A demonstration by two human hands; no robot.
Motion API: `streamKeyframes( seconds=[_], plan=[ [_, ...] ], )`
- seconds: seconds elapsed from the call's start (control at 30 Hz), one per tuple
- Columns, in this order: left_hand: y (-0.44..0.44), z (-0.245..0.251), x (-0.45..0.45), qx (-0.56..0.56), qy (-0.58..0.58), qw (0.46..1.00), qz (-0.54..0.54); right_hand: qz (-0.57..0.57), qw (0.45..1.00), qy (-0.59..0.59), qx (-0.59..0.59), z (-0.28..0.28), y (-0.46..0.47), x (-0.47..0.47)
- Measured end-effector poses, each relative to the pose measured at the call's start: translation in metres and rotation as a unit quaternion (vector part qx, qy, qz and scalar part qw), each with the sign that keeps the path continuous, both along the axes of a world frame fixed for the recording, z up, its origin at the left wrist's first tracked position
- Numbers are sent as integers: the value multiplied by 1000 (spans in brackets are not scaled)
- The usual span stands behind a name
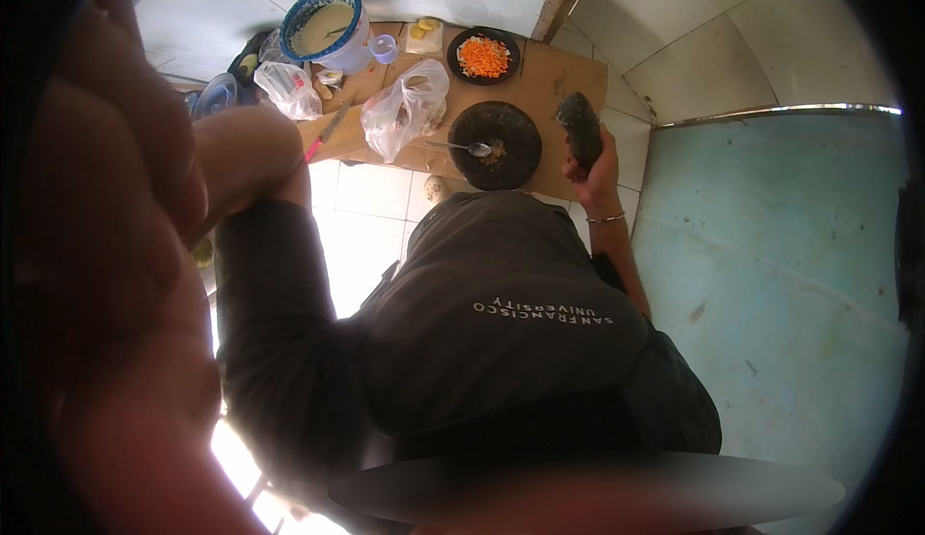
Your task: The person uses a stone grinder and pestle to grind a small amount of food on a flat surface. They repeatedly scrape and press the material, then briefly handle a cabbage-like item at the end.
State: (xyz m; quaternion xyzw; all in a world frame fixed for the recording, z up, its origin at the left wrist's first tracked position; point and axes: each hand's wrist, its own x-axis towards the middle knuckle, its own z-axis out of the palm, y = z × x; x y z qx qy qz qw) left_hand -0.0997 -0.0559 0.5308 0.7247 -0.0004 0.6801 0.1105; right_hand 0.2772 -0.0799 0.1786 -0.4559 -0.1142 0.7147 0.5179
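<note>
My right hand grips a dark stone pestle, whose pale, crusted end points up and away from me. Left of it lies a round stone mortar with a little brownish ground paste in it. A metal spoon rests across the mortar, its handle over the left rim. My left hand is raised close to the camera, large and blurred at the left edge. Its fingers look bent, but whether they hold anything cannot be seen.
Behind the mortar sits a dark plate of shredded carrot. Plastic bags, a pink-handled knife, a small cup and a blue-rimmed bucket of pale batter stand leftward on cardboard. A turquoise wall borders my right.
</note>
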Motion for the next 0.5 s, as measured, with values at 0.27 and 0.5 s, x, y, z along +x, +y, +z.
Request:
streamKeyframes(
  seconds=[0.27, 0.5],
  plan=[
    [-4, -8, -2, -1, -4, 1000, -1, -1, 1000, 6, 1, -3, -6, 0],
    [-5, -11, -4, 0, -6, 1000, -3, -4, 1000, 8, 12, -4, -11, 1]
  ],
)
